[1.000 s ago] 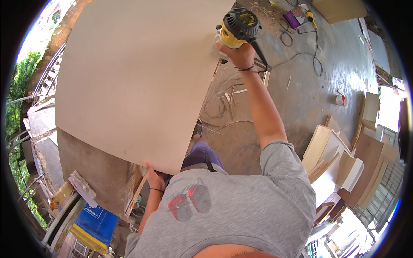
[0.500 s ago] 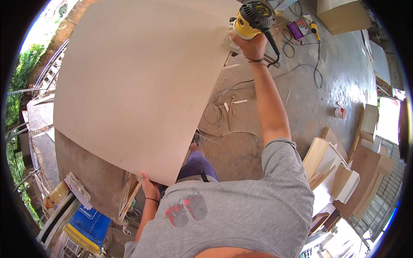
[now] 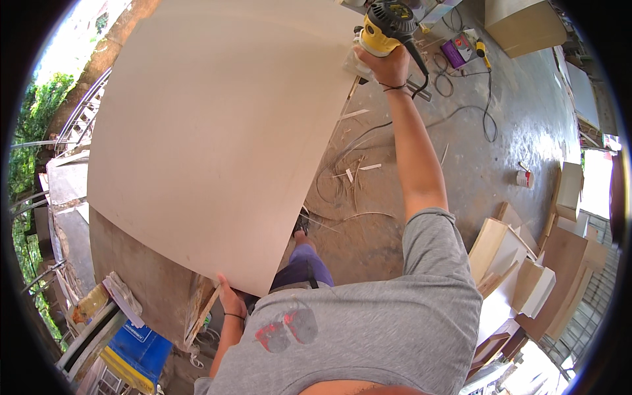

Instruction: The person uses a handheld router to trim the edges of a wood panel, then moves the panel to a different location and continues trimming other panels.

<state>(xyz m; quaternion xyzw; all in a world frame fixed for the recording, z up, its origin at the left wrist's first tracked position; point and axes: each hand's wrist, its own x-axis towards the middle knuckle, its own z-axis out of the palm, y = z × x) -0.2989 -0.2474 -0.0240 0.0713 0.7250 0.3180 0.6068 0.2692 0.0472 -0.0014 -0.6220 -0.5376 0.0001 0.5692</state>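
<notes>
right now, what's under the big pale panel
A brown surface shows past the near edge of the pale panel, apparently beneath it. Whatever else lies under there is covered, so I can't tell.

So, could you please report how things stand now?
Right hand gripping yellow power tool. Left hand at near edge of pale panel. Cord on floor alongside.

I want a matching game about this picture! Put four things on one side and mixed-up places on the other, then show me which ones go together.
Things
1. Yellow and black power tool
2. Left-hand grip
3. Red and white can
4. Leafy green plants

Places
A. On the grey floor, towards the right
B. Along the picture's left side
C. In the right-hand grip
D. At the near edge of the big pale board

Right pairs: 1-C, 2-D, 3-A, 4-B
</notes>
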